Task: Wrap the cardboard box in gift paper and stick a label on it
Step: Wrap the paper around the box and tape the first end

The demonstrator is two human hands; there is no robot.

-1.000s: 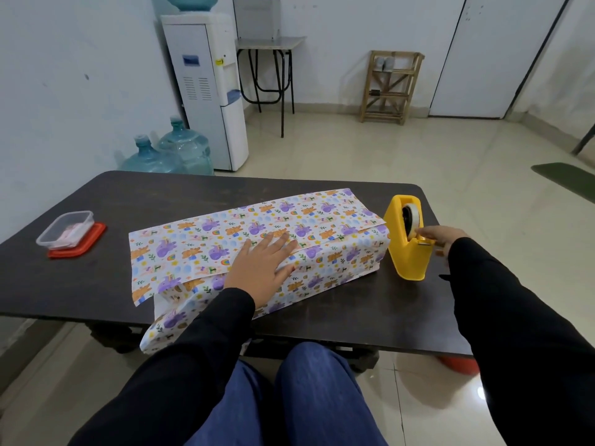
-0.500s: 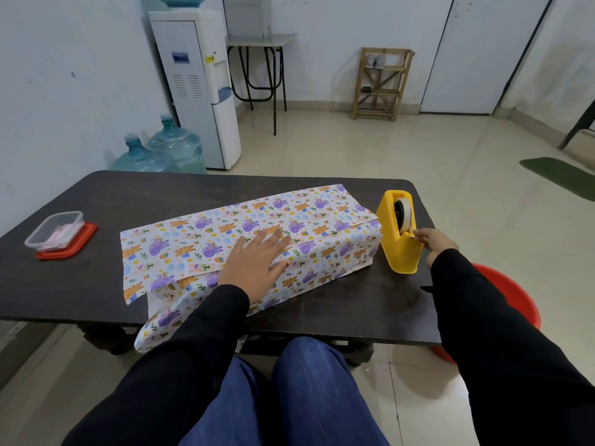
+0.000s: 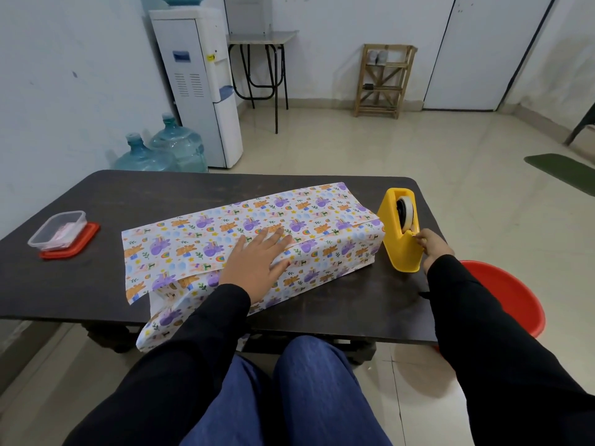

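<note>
A dark table carries the long cardboard box, lying across its middle inside cartoon-print gift paper whose left end hangs open over the near edge. A red basin sits on the floor at the right. Just right of the box stands a yellow tape dispenser holding a tape roll. Far left, a clear plastic container rests on its red lid, holding something pinkish-white and indistinct. The left hand presses flat, fingers spread, on the paper seam; the right hand pinches the dispenser's cutter lip.

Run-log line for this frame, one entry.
left hand: pressing gift paper seam flat | right hand: pinching at cutter of yellow tape dispenser
</note>
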